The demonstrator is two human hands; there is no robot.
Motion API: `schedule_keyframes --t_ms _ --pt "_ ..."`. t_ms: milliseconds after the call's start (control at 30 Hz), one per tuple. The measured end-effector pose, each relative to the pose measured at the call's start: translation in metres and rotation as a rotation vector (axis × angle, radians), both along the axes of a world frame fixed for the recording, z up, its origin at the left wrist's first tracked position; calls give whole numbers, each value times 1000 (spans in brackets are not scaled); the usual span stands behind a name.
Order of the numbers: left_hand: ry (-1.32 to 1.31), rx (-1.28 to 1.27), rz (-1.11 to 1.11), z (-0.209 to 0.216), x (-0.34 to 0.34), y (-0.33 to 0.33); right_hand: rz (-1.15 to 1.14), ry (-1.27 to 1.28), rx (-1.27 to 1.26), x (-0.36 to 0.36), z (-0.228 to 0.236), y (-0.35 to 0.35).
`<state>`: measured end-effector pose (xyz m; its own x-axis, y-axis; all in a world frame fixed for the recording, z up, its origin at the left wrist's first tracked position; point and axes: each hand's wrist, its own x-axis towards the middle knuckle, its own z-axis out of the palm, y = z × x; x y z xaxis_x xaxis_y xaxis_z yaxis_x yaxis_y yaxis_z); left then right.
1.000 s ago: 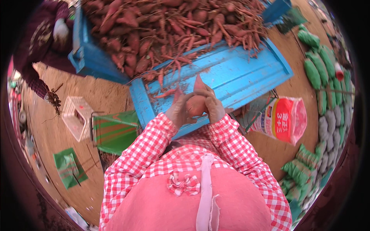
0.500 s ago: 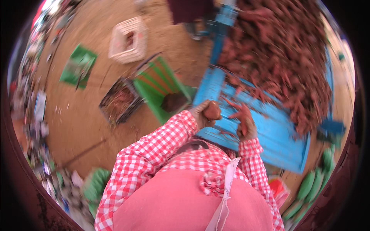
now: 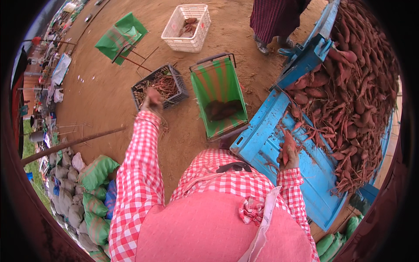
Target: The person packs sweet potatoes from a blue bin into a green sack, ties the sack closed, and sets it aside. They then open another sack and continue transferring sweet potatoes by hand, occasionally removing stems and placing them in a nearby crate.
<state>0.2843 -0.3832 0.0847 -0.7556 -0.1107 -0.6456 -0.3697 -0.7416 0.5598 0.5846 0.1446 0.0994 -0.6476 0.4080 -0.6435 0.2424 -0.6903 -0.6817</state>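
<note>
My left hand (image 3: 153, 107), smeared by motion, is stretched out over the near edge of a black crate (image 3: 181, 83). Its fingers are closed around a short reddish sweet potato (image 3: 152, 94). At the truck side, my right hand (image 3: 290, 160) grips a longer red sweet potato (image 3: 288, 144), its tip pointing up, above the blue metal panel (image 3: 279, 168). Thin stringy roots fill much of the crate. Beyond the panel rises a big heap of sweet potatoes (image 3: 358, 100).
A green-lined basket (image 3: 218, 78) with dark sweet potatoes stands ahead, beside the crate. Farther off are a white plastic crate (image 3: 187, 41) and a green-covered folding frame (image 3: 122, 37). Another person (image 3: 275, 19) stands near the truck. Full green sacks (image 3: 96, 172) lie at left.
My left hand has swung left with its sweet potato, from in front of me to the crate. My right hand still holds one near the panel. The view has turned left.
</note>
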Motion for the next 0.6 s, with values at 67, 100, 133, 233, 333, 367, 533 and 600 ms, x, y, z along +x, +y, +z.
schedule_keyframes --t_ms 67,100,133,233,333,367,533,600 --pt "-184 -129 164 -17 -43 -44 -51 -36 18 12 1 3" --pt "-133 -215 174 -30 -47 -55 -82 -54 26 22 0 6" --pt "-51 -209 94 -36 -58 -64 -114 -66 30 33 -1 9" --pt "-101 -211 77 -44 -77 -69 -228 -163 35 70 -4 13" --pt "-162 -204 68 -50 -78 -48 -255 -192 45 98 -4 16" --pt "-190 -205 72 -53 -76 -40 -264 -179 110 108 -1 19" --pt "-332 -461 -110 -90 -21 5 -572 -428 466 191 4 32" --pt "-406 -418 -50 -106 11 16 -890 -441 403 241 -12 41"
